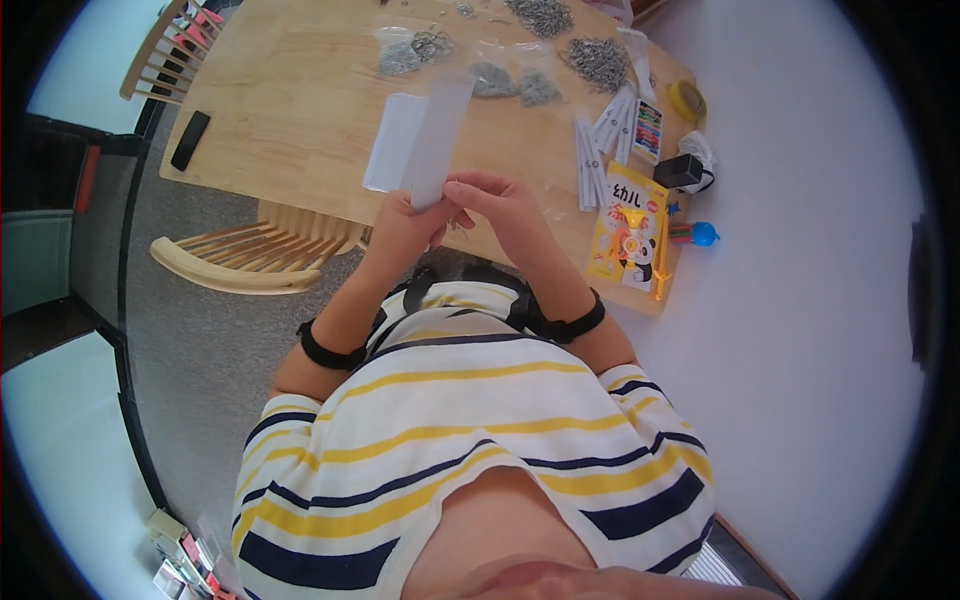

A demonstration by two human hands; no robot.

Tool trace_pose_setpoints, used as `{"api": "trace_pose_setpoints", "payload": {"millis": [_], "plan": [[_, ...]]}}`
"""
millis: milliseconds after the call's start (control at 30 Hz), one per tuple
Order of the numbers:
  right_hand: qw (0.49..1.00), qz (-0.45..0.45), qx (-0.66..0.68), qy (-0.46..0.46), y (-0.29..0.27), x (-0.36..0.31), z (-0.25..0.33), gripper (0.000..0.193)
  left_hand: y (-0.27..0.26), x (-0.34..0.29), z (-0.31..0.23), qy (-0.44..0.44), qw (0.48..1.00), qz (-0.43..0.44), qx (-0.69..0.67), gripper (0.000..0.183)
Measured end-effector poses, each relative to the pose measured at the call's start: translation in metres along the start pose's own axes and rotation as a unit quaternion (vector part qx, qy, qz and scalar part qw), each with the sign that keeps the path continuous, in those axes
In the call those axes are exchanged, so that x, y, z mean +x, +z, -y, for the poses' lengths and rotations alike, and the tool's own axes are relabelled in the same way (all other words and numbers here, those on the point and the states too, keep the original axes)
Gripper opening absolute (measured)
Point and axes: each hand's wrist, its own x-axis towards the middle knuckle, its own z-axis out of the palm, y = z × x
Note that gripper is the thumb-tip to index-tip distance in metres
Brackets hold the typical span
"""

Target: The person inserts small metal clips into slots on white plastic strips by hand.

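A long, narrow translucent plastic sleeve point(446, 130) rises from my hands over the table's front edge. My left hand point(408, 222) grips its lower end, fingers closed around it. Against that same end, my right hand point(492, 196) is closed in a pinch, thumb and forefinger pressed together. Small thin metallic bits show just below the fingers, too small to name. What the right fingertips hold is hidden. Behind the sleeve a stack of white sheets point(393, 150) lies on the table, partly covered by it.
On the wooden table point(290, 110) lie piles of metal rings point(597, 64), clear bags of small metal parts point(400, 58), white strips point(590, 165), a crayon box point(648, 131), yellow tape point(687, 100) and a yellow book point(625, 225). A black case point(190, 140) is at left; a wooden chair point(255, 255) stands nearby.
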Motion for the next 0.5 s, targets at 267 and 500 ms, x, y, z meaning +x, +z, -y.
{"api": "trace_pose_setpoints", "payload": {"millis": [267,500], "plan": [[0.964,-0.198,0.131,-0.121,-0.003,0.015,-0.017,0.023,-0.001,0.001,0.019,0.031,0.999,-0.019,-0.020,0.037],[0.965,-0.237,0.041,-0.105,-0.012,0.018,-0.001,0.023,0.005,0.001,0.029,0.032,0.999,0.040,0.004,0.043]]}}
